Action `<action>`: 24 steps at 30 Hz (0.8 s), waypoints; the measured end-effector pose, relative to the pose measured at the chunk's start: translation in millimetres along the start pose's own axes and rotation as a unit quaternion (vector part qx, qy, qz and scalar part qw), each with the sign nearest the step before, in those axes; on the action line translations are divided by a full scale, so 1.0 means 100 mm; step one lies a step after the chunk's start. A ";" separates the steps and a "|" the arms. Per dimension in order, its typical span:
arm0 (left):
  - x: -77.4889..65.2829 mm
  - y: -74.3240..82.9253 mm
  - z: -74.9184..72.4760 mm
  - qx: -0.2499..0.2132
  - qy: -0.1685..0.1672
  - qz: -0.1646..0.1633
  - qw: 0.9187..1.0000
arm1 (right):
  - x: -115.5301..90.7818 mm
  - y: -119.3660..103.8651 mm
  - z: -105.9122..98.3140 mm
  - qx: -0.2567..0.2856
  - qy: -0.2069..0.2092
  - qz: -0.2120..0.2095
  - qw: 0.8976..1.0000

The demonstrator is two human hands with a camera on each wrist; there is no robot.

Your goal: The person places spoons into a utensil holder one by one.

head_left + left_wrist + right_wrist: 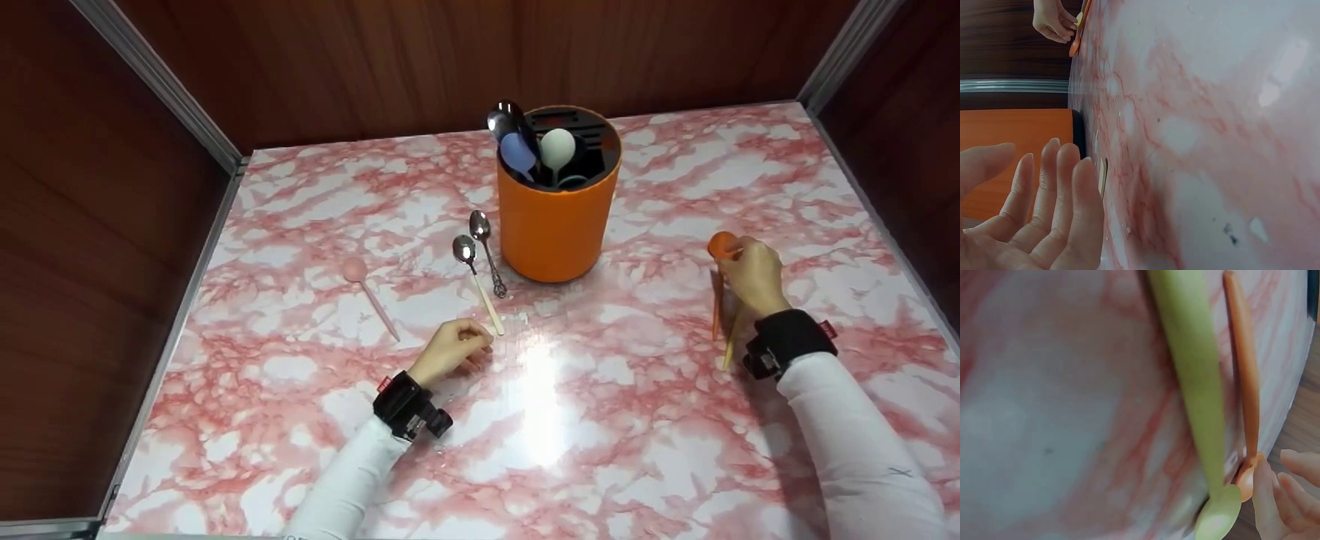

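Observation:
My right hand (754,276) pinches an orange spoon (716,300) near its bowl, with the handle pointing toward me. Just beside it lies a yellow-green spoon (1193,382), whose bowl is hidden under the hand in the head view. My left hand (452,349) hovers over the table, fingers loosely bent and holding nothing. Its fingertips are close to the end of a metal spoon with a cream handle (486,300). An ornate metal spoon (490,251) lies beside that one. Farther left is a pink spoon (375,302).
An orange utensil holder (555,232) with a black slotted top stands at the back centre. In it are a black spoon (506,120), a blue utensil (517,154) and a pale green spoon (557,150). Wood-grain panels (375,67) enclose the marbled table (637,435).

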State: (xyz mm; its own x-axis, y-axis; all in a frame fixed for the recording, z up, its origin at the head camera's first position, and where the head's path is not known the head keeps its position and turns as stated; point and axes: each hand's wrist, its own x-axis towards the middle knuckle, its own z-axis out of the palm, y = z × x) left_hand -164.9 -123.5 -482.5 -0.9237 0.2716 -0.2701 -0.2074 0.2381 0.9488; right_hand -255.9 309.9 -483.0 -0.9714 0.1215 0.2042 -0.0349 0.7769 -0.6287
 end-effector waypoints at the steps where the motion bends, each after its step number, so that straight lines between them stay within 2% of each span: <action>1: 0.00 0.00 0.00 0.000 0.000 -0.001 1.000 | 0.00 0.01 0.00 -0.002 -0.005 0.000 1.000; 12: -0.02 0.01 0.01 -0.010 0.000 -0.004 1.000 | -0.01 0.08 0.01 -0.016 -0.039 0.032 0.999; 24: -0.01 0.00 0.01 -0.004 0.002 -0.004 1.000 | 0.05 0.04 -0.06 -0.015 -0.104 0.090 0.990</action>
State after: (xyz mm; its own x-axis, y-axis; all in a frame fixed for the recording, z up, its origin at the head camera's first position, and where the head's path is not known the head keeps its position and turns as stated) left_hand -163.9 -122.7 -482.7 -0.9231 0.2667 -0.2772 -0.2173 0.2331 0.9479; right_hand -259.7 317.2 -480.4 -0.9888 0.1320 -0.0697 0.1467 0.7726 -0.6177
